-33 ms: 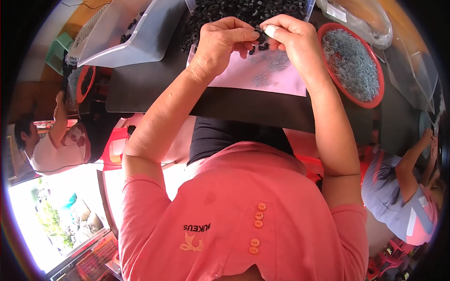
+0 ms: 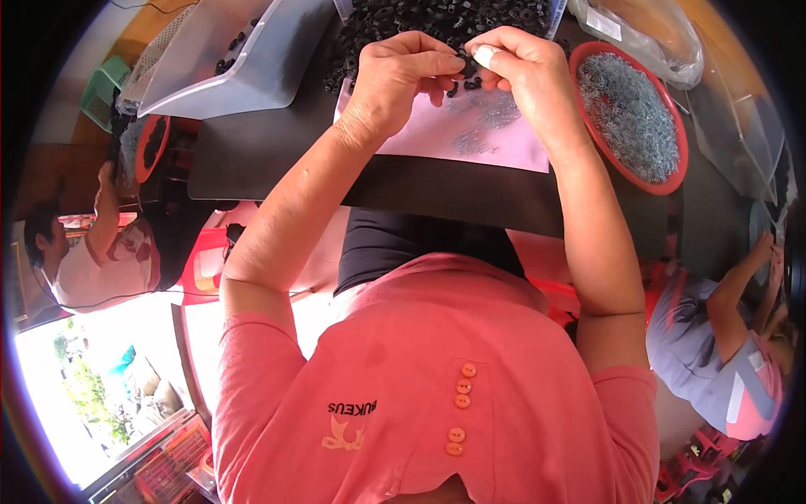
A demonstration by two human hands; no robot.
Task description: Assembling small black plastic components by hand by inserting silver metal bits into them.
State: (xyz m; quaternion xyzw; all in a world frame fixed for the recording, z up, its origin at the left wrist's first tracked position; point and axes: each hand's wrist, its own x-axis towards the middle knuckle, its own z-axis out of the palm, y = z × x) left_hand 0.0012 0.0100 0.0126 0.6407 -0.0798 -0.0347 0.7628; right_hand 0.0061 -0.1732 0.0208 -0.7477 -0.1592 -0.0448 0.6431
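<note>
Both hands meet at the far middle of the table, fingertips nearly touching. My left hand (image 2: 395, 71) is closed in a pinch, with a small black plastic part at its fingertips. My right hand (image 2: 529, 71) is pinched too, something white on its thumb tip; what it grips is too small to make out. Below the hands lies a pink sheet (image 2: 512, 154) strewn with small silvery metal pieces (image 2: 483, 133). A few black parts (image 2: 454, 89) lie at its far edge. Beyond the hands spreads a large pile of black plastic parts (image 2: 403, 18).
A red basin (image 2: 677, 172) full of small metal pieces (image 2: 628, 113) stands at right. Clear plastic bags (image 2: 672, 50) lie beyond it. At left a translucent bin (image 2: 227, 97) holds some black parts. The dark table (image 2: 260, 160) ends before my lap. People work at far left and right.
</note>
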